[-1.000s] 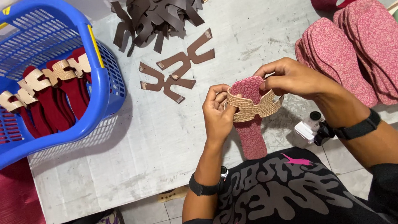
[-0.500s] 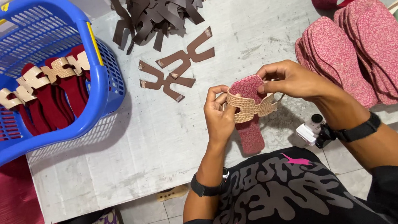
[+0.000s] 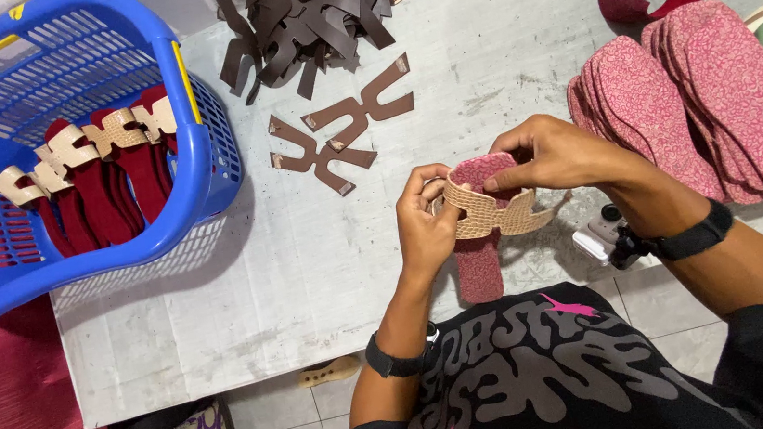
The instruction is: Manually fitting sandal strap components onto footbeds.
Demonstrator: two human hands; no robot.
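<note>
- Up top: loose heap of dark brown strap pieces [image 3: 308, 10], two more brown cut-outs [image 3: 343, 137] lying flat below it.
- Left: blue plastic basket [image 3: 195, 121] overhanging the edge, holding finished red soles with tan straps [image 3: 83, 154].
- Right: fanned stack of pink insoles [image 3: 678, 100] on the worn grey surface [image 3: 218, 302]; tiled floor underneath.
- Centre: pink insole [image 3: 480, 265], long axis toward the body, toe away, wrapped by tan woven strap [image 3: 488, 216].
- Left hand [image 3: 427, 228] fingers closed on the strap's left side; right hand [image 3: 554, 154] fingers pinching the strap at the top.
</note>
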